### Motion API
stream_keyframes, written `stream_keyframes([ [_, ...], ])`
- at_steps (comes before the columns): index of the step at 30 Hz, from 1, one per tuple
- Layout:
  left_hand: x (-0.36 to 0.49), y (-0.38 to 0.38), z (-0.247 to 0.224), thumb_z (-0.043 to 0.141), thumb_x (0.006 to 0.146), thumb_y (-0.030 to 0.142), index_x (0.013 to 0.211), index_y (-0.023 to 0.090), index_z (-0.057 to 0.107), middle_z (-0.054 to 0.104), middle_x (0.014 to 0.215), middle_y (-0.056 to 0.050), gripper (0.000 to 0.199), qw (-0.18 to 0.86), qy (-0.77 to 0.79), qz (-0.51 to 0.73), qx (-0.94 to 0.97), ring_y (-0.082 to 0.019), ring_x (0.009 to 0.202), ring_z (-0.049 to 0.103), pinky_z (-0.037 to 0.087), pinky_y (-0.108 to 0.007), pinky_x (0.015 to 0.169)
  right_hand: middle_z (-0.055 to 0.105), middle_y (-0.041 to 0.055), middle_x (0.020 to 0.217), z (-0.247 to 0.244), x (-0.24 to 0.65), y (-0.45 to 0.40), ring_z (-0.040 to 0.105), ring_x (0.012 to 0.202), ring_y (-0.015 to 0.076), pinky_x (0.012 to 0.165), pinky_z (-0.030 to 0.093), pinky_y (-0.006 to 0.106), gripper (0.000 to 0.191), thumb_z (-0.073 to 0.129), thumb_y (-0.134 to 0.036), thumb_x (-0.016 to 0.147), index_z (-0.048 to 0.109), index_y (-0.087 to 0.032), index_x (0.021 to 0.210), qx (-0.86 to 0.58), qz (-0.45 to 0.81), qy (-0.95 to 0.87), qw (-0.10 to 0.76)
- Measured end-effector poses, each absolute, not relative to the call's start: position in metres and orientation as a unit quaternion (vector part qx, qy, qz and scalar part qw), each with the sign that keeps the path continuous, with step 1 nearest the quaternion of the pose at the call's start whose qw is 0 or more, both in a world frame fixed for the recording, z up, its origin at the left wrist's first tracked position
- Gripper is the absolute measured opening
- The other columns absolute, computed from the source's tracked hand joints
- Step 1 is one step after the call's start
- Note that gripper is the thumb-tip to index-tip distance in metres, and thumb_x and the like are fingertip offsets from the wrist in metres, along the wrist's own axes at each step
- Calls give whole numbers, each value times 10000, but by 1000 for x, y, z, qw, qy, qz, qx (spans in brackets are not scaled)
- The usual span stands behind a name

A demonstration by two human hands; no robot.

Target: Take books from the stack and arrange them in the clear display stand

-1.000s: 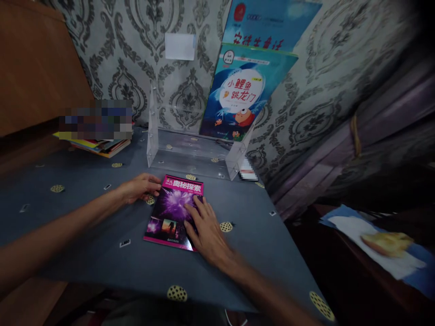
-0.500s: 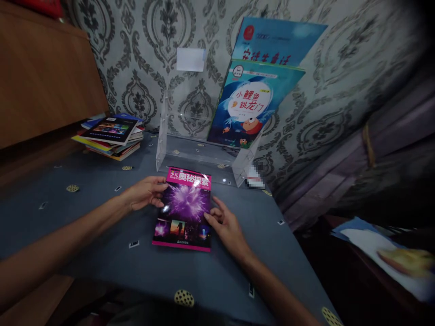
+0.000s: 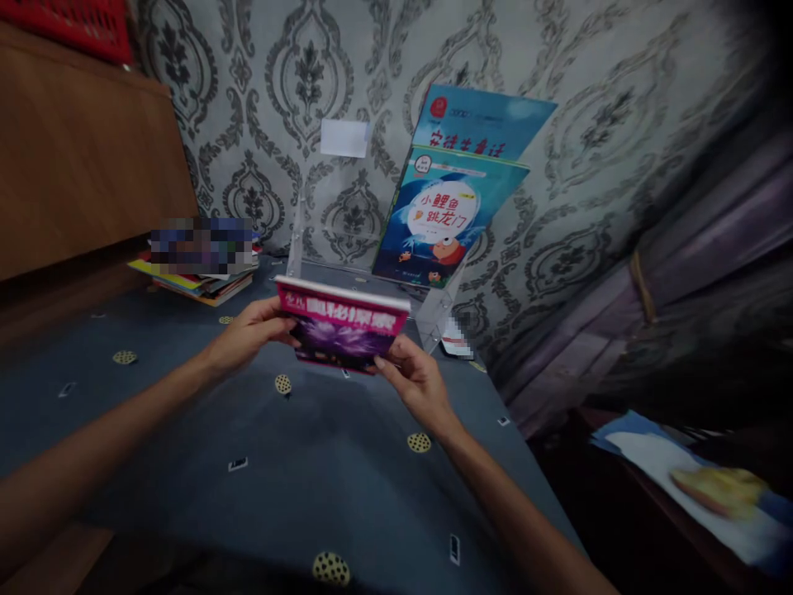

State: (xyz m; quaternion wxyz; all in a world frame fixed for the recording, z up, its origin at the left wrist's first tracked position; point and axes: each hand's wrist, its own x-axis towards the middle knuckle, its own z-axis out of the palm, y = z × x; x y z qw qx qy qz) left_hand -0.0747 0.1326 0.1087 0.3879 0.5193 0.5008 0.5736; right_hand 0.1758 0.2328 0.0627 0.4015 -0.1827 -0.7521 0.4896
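Between both hands a pink and purple book (image 3: pixel 344 330) is held up off the table, tilted so that its top edge and cover show. My left hand (image 3: pixel 254 332) grips its left side, thumb on the front. On the right side my right hand (image 3: pixel 412 376) is closed on the book's edge, thumb against the cover. Just behind the book stands a clear acrylic book stand (image 3: pixel 434 312), partly hidden by it. A blue-green book with a red fish (image 3: pixel 437 223) leans in the stand's right part, in front of a taller blue book (image 3: pixel 477 116).
A pile of books (image 3: pixel 204 285) lies at the table's back left beside a wooden cabinet (image 3: pixel 87 149). A red basket (image 3: pixel 87 29) sits above the cabinet. A grey patterned cloth (image 3: pixel 297 471) covers the table. To the right hangs a purple curtain (image 3: pixel 595 330).
The pink and purple book has risen from the tabletop and tipped up, with both hands now gripping its sides. The view has shifted slightly upward.
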Motion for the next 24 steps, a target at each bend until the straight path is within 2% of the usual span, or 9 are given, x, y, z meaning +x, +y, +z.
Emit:
stream_keyframes([
  [3, -77, 122, 98, 728, 763, 364, 878, 183, 715, 715, 954, -77, 214, 335, 511, 483, 627, -236, 905, 655, 527, -367, 854, 701, 95, 1094, 46, 179, 230, 673, 1080, 235, 934, 565, 428, 156, 596, -364, 912, 627, -217, 955, -190, 410, -795, 405],
  [7, -81, 106, 71, 695, 846, 370, 914, 202, 707, 717, 1076, -104, 182, 320, 455, 382, 738, -277, 1095, 654, 487, -404, 966, 689, 117, 1157, 15, 187, 221, 653, 1131, 232, 968, 537, 449, 73, 535, -216, 923, 607, -219, 923, -165, 343, -851, 363],
  [10, -86, 95, 46, 633, 910, 317, 983, 232, 700, 711, 1171, -92, 131, 300, 456, 328, 771, -279, 1242, 598, 418, -452, 1071, 678, 119, 1187, 6, 195, 216, 623, 1179, 227, 984, 527, 453, 180, 485, -107, 889, 612, -218, 948, -136, 297, -896, 299],
  [15, -95, 83, 15, 617, 921, 270, 1141, 284, 671, 687, 1288, -52, 228, 251, 471, 281, 798, -255, 1354, 520, 180, -532, 1220, 658, 114, 1302, 26, 198, 209, 569, 1275, 245, 1083, 454, 505, 365, 466, -35, 854, 651, -202, 1120, -129, 207, -958, 152],
  [17, -96, 80, 9, 605, 922, 251, 1160, 288, 670, 680, 1304, -48, 249, 234, 470, 279, 804, -241, 1369, 504, 169, -522, 1229, 662, 107, 1312, 35, 184, 204, 578, 1273, 239, 1111, 432, 506, 388, 446, -48, 891, 644, -194, 1191, -139, 184, -965, 128],
  [20, -95, 78, 7, 582, 930, 241, 1176, 286, 672, 666, 1326, -54, 266, 209, 477, 269, 810, -230, 1350, 521, 194, -501, 1227, 626, 99, 1381, 37, 145, 198, 557, 1312, 201, 1110, 457, 427, 438, 386, -87, 957, 563, -187, 1345, -141, 197, -960, 139],
  [24, -92, 78, 10, 569, 925, 235, 1090, 262, 707, 670, 1309, -73, 216, 199, 490, 256, 809, -225, 1271, 581, 213, -462, 1226, 497, 92, 1522, 24, 94, 201, 394, 1456, 193, 1180, 384, 428, 474, 372, -153, 996, 454, -188, 1462, -118, 202, -964, 124],
])
